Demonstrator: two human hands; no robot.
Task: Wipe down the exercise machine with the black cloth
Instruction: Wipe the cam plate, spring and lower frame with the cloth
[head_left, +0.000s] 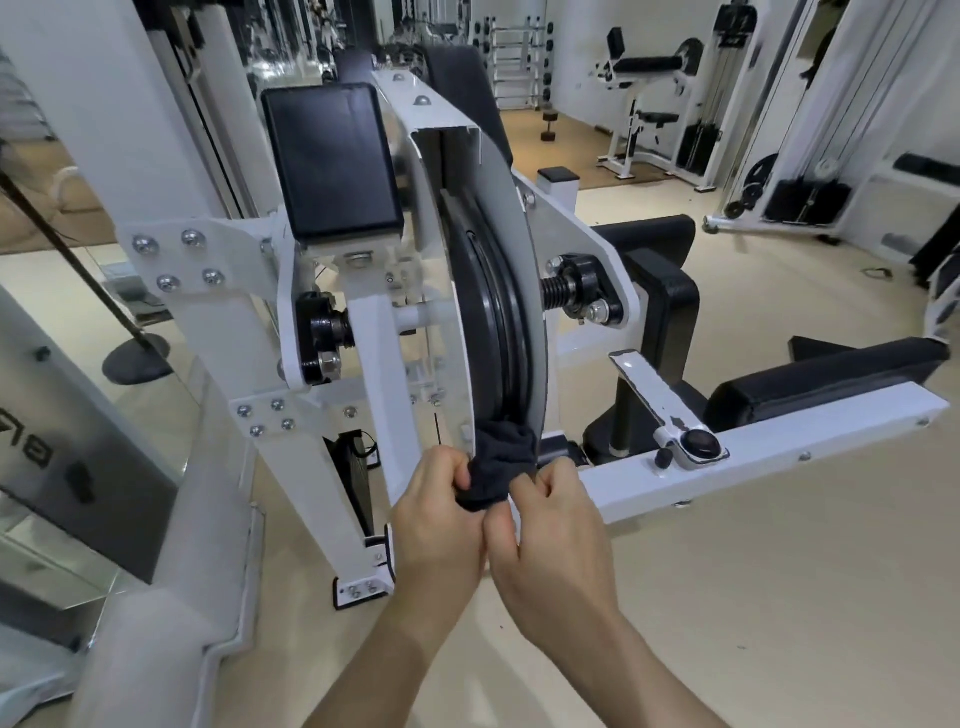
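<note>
A white exercise machine (374, 338) fills the centre of the view. It has a black curved pulley wheel (488, 312) set between two white cover plates. The black cloth (498, 462) is bunched at the bottom end of that wheel, pressed into the gap between the plates. My left hand (441, 519) grips the cloth from the left. My right hand (550, 530) pinches it from the right. Both hands touch each other below the cloth. The lower part of the cloth is hidden by my fingers.
A black pad (332, 161) sits atop the machine at the left. A white arm with a black knob (698, 441) and black padded rests (810, 384) extend right. A mirror (62, 395) stands left. More gym machines (649, 104) line the back wall over beige floor (779, 597).
</note>
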